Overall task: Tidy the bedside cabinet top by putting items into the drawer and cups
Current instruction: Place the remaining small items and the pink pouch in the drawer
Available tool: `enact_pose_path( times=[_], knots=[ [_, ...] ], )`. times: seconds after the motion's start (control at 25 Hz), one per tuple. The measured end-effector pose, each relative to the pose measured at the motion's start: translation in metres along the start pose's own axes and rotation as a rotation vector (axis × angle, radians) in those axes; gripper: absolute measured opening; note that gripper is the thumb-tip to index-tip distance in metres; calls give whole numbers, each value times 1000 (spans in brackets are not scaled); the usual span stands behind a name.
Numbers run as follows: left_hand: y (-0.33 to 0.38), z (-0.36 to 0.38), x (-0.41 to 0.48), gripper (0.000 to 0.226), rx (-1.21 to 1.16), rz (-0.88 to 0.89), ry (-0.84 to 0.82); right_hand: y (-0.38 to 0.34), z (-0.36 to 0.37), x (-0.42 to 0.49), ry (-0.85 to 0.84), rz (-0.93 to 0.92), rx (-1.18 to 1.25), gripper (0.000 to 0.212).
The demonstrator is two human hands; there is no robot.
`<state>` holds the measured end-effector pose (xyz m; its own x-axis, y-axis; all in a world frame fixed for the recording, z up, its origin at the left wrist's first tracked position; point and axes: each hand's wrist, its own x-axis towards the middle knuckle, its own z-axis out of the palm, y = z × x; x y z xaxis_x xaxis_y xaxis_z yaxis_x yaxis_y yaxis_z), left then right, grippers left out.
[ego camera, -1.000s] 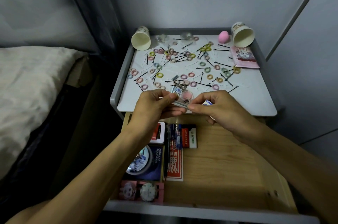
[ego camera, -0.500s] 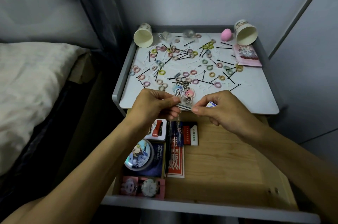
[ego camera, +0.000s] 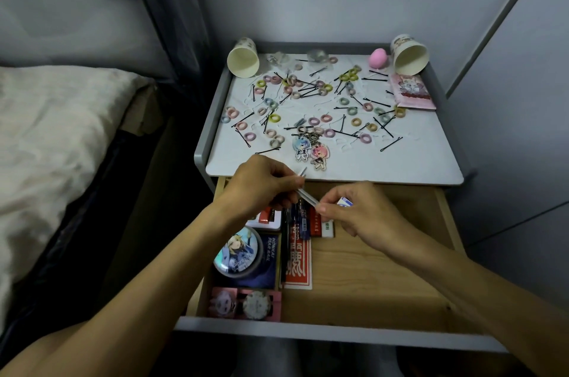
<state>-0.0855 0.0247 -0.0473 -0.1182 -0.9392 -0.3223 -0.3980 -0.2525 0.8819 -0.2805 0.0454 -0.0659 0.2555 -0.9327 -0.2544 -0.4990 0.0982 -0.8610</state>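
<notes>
both hands (ego camera: 303, 199) pinching a thin silvery strip | moved off the bench over the open wooden drawer (ego camera: 385, 269) | drop-in looks next, acrylic keychains (ego camera: 309, 151) now uncovered

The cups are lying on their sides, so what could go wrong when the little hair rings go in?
1. Both paper cups, the left cup and the right cup, lie tipped over, so hair rings dropped in would probably roll back out unless the cups are stood up first.
2. The left hand and right hand pinch a thin strip over the open drawer; it could slip in crooked.
</notes>
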Motion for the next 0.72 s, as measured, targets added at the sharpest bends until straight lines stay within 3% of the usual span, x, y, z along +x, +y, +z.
enact_pose_path(
  times=[0.12, 0.24, 0.32, 0.48, 0.6, 0.72],
  knots=[
    [-16, -9, -5, 24, 420, 40, 143, 35, 6, -17, -72, 180, 45, 19],
    [-32, -20, -14, 31, 865, -14, 334, 70, 6, -21, -14, 431, 124, 12],
    [-38, -21, -19, 33, 902, -82, 299, 84, 10, -11, 68, 562, 181, 11],
    [-49, -19, -13, 38, 862, -164, 198, 99, 25, 13, 235, 658, 278, 15],
    [-53, -19, -7, 33, 858, -182, 160, 101, 33, 24, 308, 650, 303, 17],
    [-51, -18, -4, 31, 891, -160, 162, 100, 34, 29, 304, 574, 94, 14]
  ],
)
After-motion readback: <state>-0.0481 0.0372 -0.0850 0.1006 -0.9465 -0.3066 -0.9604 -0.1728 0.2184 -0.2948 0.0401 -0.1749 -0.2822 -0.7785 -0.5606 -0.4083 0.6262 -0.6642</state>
